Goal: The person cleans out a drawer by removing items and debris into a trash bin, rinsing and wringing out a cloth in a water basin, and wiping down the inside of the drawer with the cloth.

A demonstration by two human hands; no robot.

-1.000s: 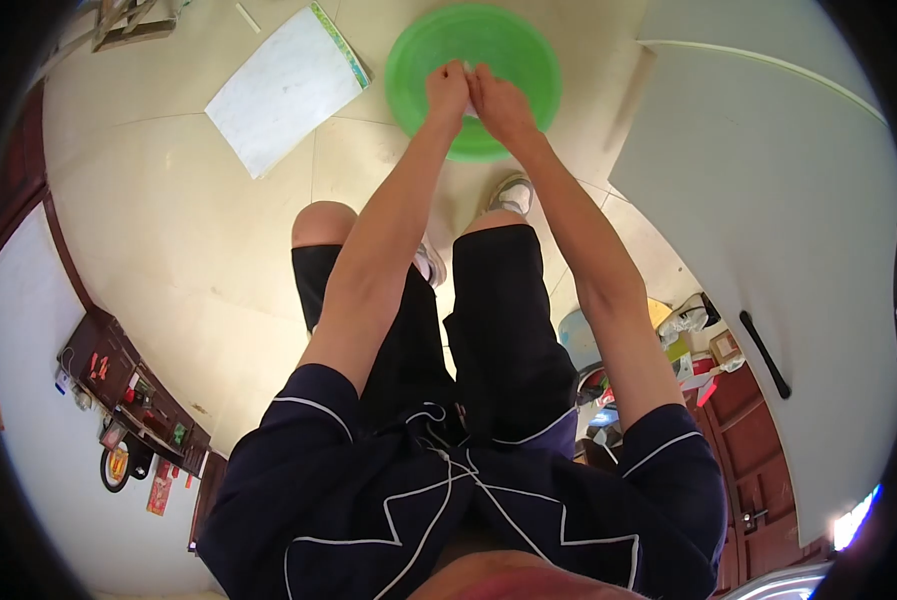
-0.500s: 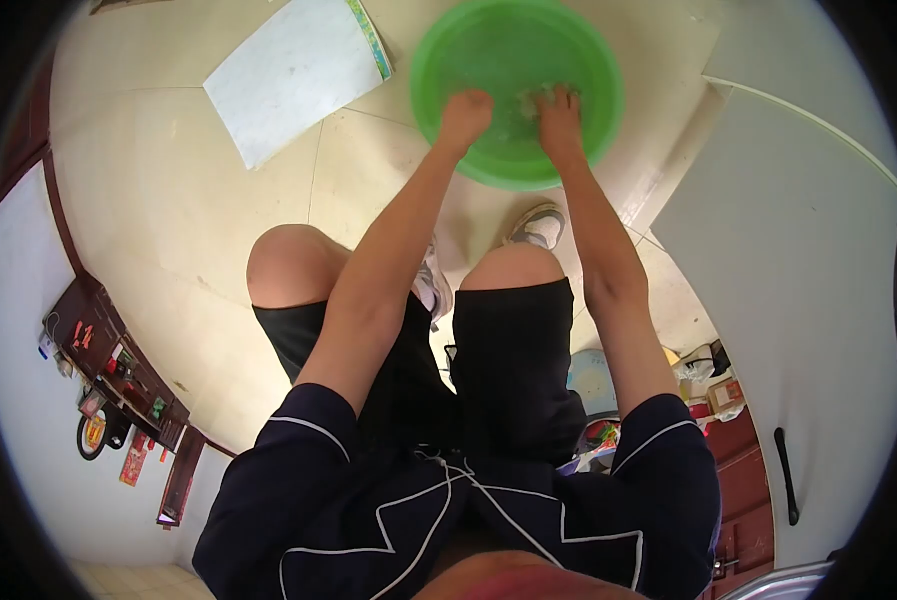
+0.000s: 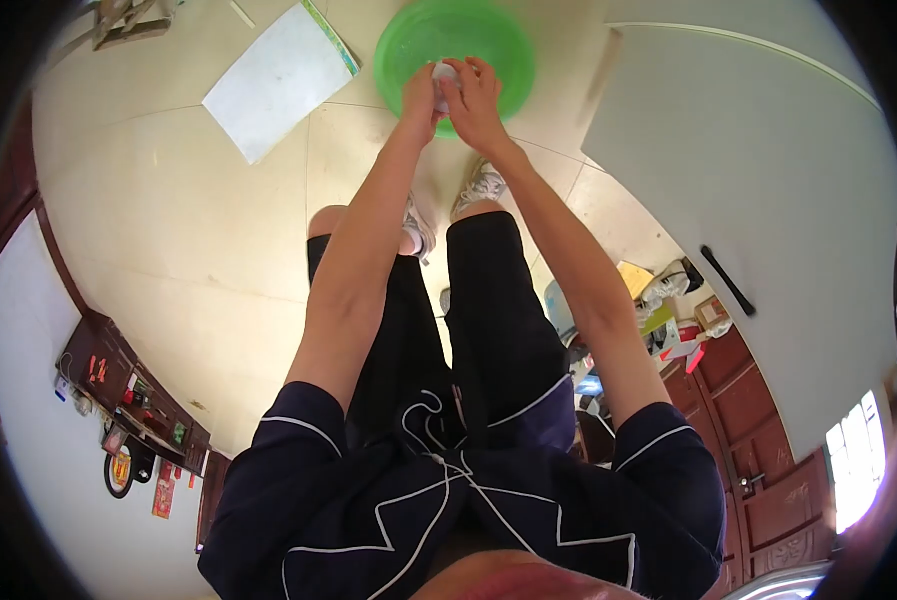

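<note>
A crumpled white wad, which looks like a wet cloth, is held between both hands above the near side of a green basin. My left hand closes round its left side. From the right, the bent fingers of my right hand press on it. Part of the wad is covered by the fingers, so its full shape is hidden. The basin stands on the tiled floor and holds water.
A white sheet or board with a green edge lies on the floor left of the basin. To the right stands a large pale panel with a black handle. My shoes are just below the basin.
Both hands have come up out of the basin and drawn together on the white wad. My body has risen, and the view has shifted so the basin sits further left and higher.
</note>
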